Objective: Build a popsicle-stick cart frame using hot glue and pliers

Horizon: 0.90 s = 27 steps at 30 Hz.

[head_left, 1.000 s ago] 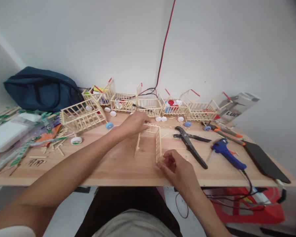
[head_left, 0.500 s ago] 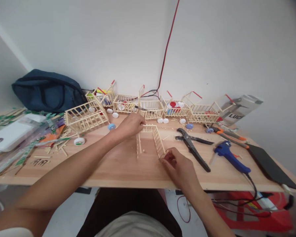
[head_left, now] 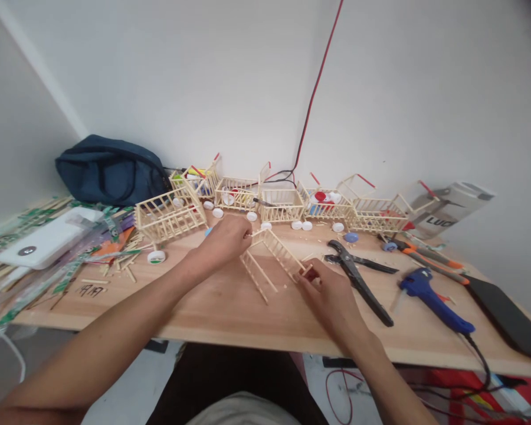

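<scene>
A three-sided frame of thin wooden sticks (head_left: pixel 282 254), with ladder-like panels, is held just over the wooden table in front of me. At its far left corner the fingers of my left hand (head_left: pixel 230 236) are closed on it. My right hand (head_left: pixel 325 292) pinches the near end of its right panel between thumb and fingers. The left panel slants toward me, its near end free. Small miniature carts of the same sticks stand behind it, among them a larger basket (head_left: pixel 172 218) to the left and one (head_left: pixel 282 205) straight behind.
Black pliers (head_left: pixel 363 283), a blue glue gun (head_left: pixel 438 301) and a dark flat slab (head_left: pixel 504 313) lie to the right. A white power bank (head_left: pixel 48 236), stick scraps and a blue bag (head_left: pixel 110 171) are on the left. Bottle caps (head_left: pixel 301 225) dot the back.
The stick frame has turned, its open near side swinging to the right, with both hands still on it. My view has shifted left, so the scene sits farther right and slightly lower.
</scene>
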Each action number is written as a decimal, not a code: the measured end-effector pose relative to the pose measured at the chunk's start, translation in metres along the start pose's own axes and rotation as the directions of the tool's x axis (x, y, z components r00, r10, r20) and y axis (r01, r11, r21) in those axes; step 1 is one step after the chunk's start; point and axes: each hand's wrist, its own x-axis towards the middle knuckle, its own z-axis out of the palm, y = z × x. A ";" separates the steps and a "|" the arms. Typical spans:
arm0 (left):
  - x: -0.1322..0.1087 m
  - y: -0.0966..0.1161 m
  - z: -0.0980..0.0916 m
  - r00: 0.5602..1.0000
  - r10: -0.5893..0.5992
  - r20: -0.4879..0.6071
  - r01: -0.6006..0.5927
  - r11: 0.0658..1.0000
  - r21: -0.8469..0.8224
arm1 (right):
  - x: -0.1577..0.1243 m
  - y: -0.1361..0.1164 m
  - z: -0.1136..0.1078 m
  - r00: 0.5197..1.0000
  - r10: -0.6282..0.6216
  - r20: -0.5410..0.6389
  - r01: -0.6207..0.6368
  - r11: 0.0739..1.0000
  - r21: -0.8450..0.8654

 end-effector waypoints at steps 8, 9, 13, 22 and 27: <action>-0.022 -0.010 0.002 0.997 -0.064 -0.039 0.058 0.990 -0.126 | 0.007 0.004 0.003 1.000 -0.023 0.002 0.023 1.000 -0.014; -0.023 -0.012 0.000 0.997 -0.066 -0.042 0.060 0.989 -0.135 | 0.007 0.004 0.003 1.000 -0.024 0.008 0.024 1.000 -0.013; -0.029 -0.022 -0.013 0.986 -0.114 -0.118 0.096 0.984 -0.151 | 0.007 0.007 0.000 0.998 -0.049 0.033 0.048 0.999 0.021; -0.034 -0.043 -0.037 0.921 -0.233 -0.311 0.148 0.951 -0.273 | 0.016 0.020 -0.041 0.992 0.039 -0.123 -0.017 0.984 0.175; -0.024 -0.049 -0.028 0.897 -0.271 -0.349 0.152 0.930 -0.334 | 0.069 0.011 -0.044 0.991 -0.039 -0.128 0.071 0.965 0.254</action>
